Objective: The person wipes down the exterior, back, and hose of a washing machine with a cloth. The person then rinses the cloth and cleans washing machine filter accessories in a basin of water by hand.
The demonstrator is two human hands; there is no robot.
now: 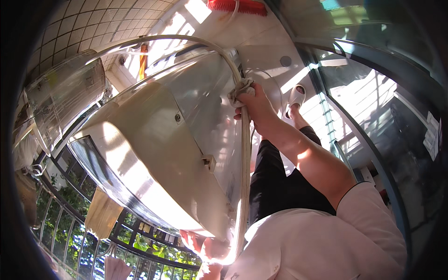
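Note:
In my right hand (259, 106) is a crumpled, soiled pale cloth (240, 91), pressed around the long pale rim (245, 157) of a large white appliance (150, 140). The appliance has curved plastic panels, a shiny metal-like band (129, 189) and a small latch-like part (209, 163); its exact kind is unclear. Low in the picture my left hand (210, 249) is at the appliance's bottom corner, its fingers touching the edge. Strong sunlight washes out part of that hand and hides how firmly it grips.
A black railing (140, 246) curves along the lower left, with hanging cloths (102, 211) and leaves beyond. A clear plastic-like container (66, 98) stands at left. A red brush head (238, 6) lies on the tiled floor. Glass sliding doors (371, 136) stand at right.

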